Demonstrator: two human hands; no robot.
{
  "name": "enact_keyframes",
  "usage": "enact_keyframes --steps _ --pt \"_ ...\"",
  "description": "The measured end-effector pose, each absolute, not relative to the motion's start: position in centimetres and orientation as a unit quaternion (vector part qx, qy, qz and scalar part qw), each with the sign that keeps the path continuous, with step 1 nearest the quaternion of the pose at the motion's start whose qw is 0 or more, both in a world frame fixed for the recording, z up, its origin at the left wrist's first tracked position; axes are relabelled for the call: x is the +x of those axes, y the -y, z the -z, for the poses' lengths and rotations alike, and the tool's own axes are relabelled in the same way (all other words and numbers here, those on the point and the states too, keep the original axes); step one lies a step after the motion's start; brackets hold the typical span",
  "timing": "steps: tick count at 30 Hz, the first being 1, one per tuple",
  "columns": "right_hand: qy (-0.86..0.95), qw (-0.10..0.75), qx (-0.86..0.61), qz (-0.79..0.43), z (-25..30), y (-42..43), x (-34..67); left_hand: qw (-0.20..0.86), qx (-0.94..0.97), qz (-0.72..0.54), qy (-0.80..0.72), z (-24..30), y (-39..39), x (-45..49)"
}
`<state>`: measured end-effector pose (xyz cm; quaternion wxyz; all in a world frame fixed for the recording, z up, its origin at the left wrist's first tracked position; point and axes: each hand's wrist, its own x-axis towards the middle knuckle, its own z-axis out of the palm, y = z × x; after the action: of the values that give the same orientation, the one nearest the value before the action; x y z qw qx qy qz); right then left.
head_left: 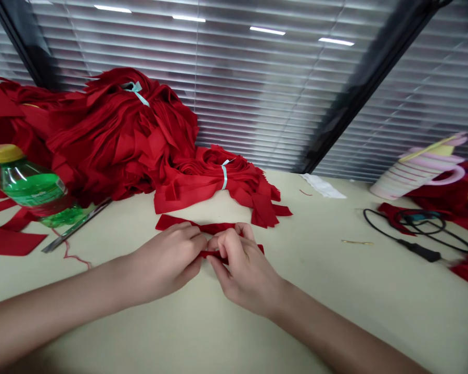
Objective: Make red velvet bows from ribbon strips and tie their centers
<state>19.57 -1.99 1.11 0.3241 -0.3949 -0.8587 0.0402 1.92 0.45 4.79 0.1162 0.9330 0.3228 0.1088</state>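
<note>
Both of my hands meet over a red fabric strip [218, 227] near the middle of the pale table. My left hand [171, 259] is closed, its fingertips pinching the strip from the left. Close against it, my right hand [244, 265] pinches the same cloth between thumb and fingers. The strip looks folded or doubled there, with one length behind the fingers and another between the hands. My fingers hide much of it. Just beyond lies a bundle of red strips [206, 187] bound with a light blue tie [224, 174].
Larger piles of red cloth [132, 135] rise at the back left before window blinds [242, 93]. A green bottle [35, 182] and a metal ruler-like bar [76, 227] are at left. Rightward lie a striped cup [409, 174], a black cable [417, 249], a thin gold-coloured piece [358, 242] and white tissue [323, 186].
</note>
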Motion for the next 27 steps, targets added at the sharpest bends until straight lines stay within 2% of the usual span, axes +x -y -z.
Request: enact_keyframes --steps 19,24,27 --pt "0.861 0.316 -0.396 -0.049 -0.8 1.9 19.9 0.107 0.935 -0.119 -0.316 -4.1 -1.0 2.2" --pt "0.865 0.289 -0.405 -0.067 -0.3 1.8 19.8 0.102 0.938 -0.098 -0.316 -3.2 -1.1 2.7" --pt "0.868 0.245 -0.413 -0.125 -0.7 1.9 19.8 0.108 0.94 -0.077 -0.315 -3.3 -0.6 3.0"
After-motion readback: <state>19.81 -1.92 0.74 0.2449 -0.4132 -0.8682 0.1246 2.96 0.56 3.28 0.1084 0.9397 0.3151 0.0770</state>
